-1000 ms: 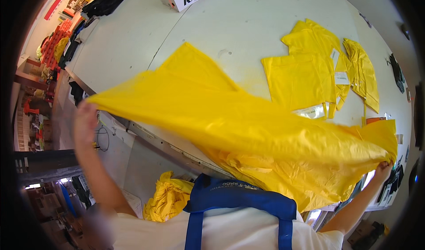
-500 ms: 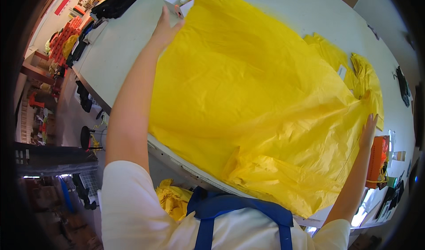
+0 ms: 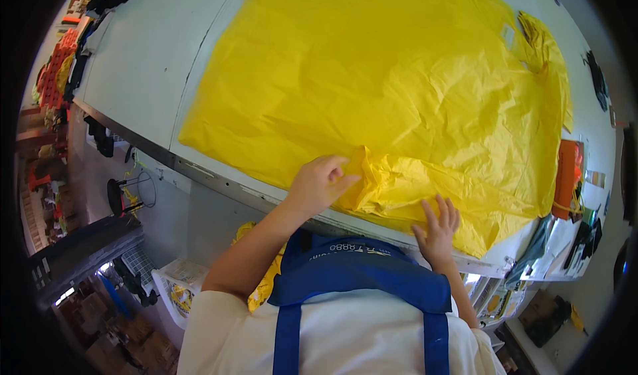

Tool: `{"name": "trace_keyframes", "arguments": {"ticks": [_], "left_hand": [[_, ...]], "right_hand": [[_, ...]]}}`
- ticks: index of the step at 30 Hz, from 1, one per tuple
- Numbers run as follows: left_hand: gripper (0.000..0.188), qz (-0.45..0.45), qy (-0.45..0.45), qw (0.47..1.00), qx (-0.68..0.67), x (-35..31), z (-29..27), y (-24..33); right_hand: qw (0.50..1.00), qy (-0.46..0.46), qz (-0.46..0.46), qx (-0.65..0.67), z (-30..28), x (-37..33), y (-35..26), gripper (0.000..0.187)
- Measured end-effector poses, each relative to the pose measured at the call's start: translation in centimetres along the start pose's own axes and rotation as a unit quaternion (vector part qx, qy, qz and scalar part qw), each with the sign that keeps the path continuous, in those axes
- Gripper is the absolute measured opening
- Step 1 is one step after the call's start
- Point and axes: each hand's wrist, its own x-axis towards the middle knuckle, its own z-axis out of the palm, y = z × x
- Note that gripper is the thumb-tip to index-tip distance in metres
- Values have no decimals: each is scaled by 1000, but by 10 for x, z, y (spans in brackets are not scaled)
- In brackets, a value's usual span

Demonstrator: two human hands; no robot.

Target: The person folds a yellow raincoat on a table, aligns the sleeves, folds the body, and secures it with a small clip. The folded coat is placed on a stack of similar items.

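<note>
A large yellow garment of thin, shiny fabric, like a raincoat [image 3: 319,76], lies spread and wrinkled over the table. Along its near edge, a crumpled sleeve [image 3: 405,182] is folded over the body. Beside the open end of that sleeve is my left hand [image 3: 320,184], thumb and forefinger apart with nothing visible between them. My right hand [image 3: 438,229] rests at the sleeve's lower edge, its fingers spread. Another bunched sleeve [image 3: 548,56] lies at the far right, near a small pale label [image 3: 509,36].
The pale table [image 3: 146,63] ends just before my blue apron [image 3: 359,275]. At right stand an orange box [image 3: 567,176] and small items. More yellow fabric [image 3: 266,285] hangs below the table edge by a white basket [image 3: 176,282]. A round black stool [image 3: 116,195] stands at left.
My left hand has come from the garment's far left edge to the near sleeve. The right hand has moved in from the right side. My view has shifted nearer the table's front edge.
</note>
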Motion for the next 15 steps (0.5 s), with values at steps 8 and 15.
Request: {"name": "trace_keyframes", "arguments": {"ticks": [8, 15], "left_hand": [[38, -148, -93, 929, -325, 70, 28, -31], [33, 18, 157, 987, -10, 8, 39, -21]], "right_hand": [[997, -15, -72, -39, 34, -17, -9, 58], [994, 92, 63, -20, 9, -40, 33, 67]]}}
